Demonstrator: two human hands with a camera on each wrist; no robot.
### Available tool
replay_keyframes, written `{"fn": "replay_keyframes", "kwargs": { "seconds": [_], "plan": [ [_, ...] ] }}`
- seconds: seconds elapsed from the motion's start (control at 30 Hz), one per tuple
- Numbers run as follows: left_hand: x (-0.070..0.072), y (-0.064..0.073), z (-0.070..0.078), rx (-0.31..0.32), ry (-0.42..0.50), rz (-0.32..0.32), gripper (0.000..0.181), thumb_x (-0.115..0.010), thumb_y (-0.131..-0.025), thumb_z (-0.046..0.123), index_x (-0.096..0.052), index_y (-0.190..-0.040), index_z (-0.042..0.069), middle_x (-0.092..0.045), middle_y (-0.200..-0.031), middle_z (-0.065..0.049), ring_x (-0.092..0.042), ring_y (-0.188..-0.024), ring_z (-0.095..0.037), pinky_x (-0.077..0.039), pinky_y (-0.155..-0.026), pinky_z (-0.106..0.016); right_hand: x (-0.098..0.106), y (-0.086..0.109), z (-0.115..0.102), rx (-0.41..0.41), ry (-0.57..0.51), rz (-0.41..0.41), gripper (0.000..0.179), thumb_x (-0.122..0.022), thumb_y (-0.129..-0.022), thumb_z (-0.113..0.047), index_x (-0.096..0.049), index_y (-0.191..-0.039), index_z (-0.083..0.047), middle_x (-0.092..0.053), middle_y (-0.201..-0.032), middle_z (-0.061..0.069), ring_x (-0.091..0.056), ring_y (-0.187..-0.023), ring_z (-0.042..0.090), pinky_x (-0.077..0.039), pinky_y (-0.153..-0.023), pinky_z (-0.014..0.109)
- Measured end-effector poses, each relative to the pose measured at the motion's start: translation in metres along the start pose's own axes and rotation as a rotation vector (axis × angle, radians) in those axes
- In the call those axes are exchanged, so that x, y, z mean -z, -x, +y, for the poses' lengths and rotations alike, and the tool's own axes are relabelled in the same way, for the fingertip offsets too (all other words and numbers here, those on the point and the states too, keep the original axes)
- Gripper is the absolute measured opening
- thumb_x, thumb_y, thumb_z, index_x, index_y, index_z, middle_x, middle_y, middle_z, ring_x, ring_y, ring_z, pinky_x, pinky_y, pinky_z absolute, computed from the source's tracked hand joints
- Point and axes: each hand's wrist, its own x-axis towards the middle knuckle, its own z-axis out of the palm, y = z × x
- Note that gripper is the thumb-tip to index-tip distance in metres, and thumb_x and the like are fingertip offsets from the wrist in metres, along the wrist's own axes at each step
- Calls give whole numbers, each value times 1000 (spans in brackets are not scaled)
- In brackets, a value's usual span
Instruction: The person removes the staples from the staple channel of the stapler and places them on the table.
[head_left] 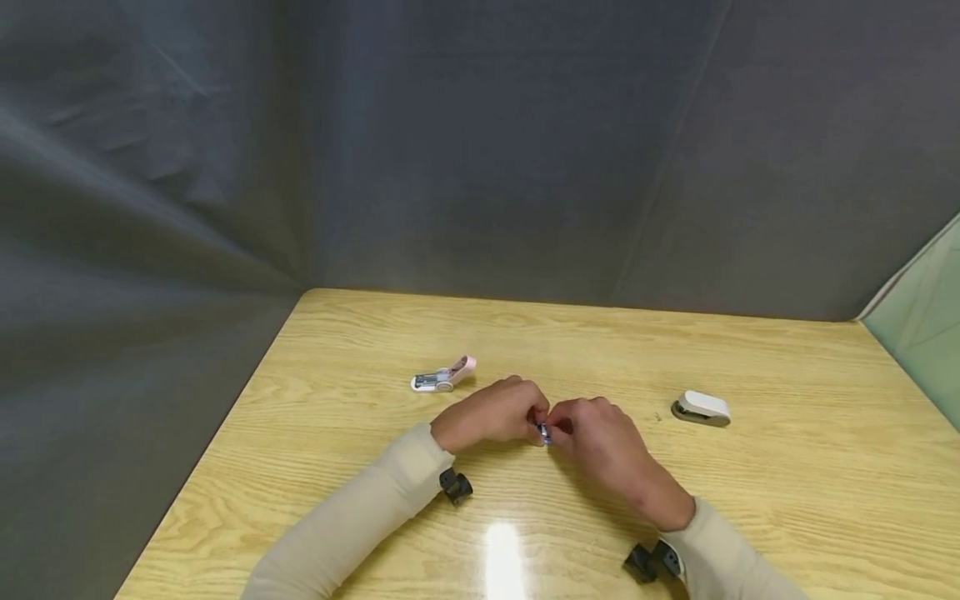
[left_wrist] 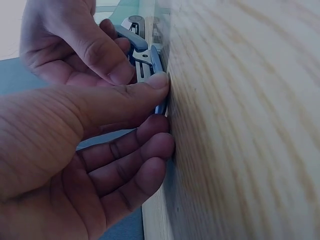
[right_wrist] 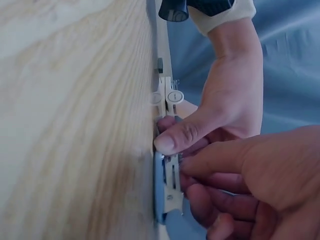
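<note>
A small blue stapler [head_left: 545,434] with its top arm [left_wrist: 133,38] swung up lies low at the tabletop, between both hands. My left hand [head_left: 501,410] pinches the end of its blue base [left_wrist: 158,61], thumb on top. From the other side, my right hand [head_left: 606,442] has thumb and forefinger pinched at the metal staple rail [right_wrist: 172,182]. Its other fingers curl beside the raised arm. Whatever may sit between the right fingertips is hidden, and I cannot tell what it is.
Beyond my left hand stands an opened pink-and-white stapler [head_left: 431,382]. A closed white stapler [head_left: 702,407] rests to the right of my right hand. Dark cloth [head_left: 487,167] hangs behind the wooden table [head_left: 810,467] and along its left side.
</note>
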Motion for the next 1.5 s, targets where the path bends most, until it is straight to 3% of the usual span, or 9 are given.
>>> {"fn": "replay_keyframes", "kwargs": {
  "seconds": [0.27, 0.43, 1.03, 1.27, 1.5],
  "plan": [
    [0, 0, 0, 14, 14, -9, 20, -86, -86, 14, -71, -75, 16, -60, -66, 12, -46, -58, -3, -39, -58, -18, -2, 0, 13, 14, -139, -20, 14, -82, -85, 0, -77, -81, -12, -70, -76, -11, -62, -68, 1, -51, -61, 24],
    [0, 0, 1, 13, 17, -10, 18, -87, -86, 15, -71, -76, 17, -61, -67, 13, -47, -59, -3, -40, -58, -18, -2, 0, 15, 19, -170, -23, 14, -82, -85, 1, -78, -82, -12, -71, -77, -10, -63, -70, 2, -52, -62, 24],
    [-1, 2, -1, -3, 18, 10, 21, -86, -86, 15, -70, -74, 18, -58, -64, 13, -44, -57, -3, -38, -57, -18, 4, 6, 14, 36, -139, 17, 16, -79, -86, 3, -75, -84, -13, -67, -80, -11, -59, -69, 3, -52, -62, 24],
    [0, 4, 1, 11, -8, 15, 25, -87, -87, 16, -68, -70, 19, -57, -63, 12, -43, -56, -4, -37, -57, -19, 12, 21, 12, 114, -115, 80, 21, -78, -83, 7, -75, -85, -14, -68, -82, -13, -61, -72, 1, -53, -63, 24],
    [3, 6, 6, 22, -69, 21, 34, -86, -87, 17, -62, -62, 20, -45, -56, 13, -37, -56, -5, -33, -57, -21, 16, 35, 7, 132, -156, 7, 22, -79, -84, 5, -74, -85, -17, -66, -82, -16, -58, -73, -1, -54, -64, 27]
  ]
}}
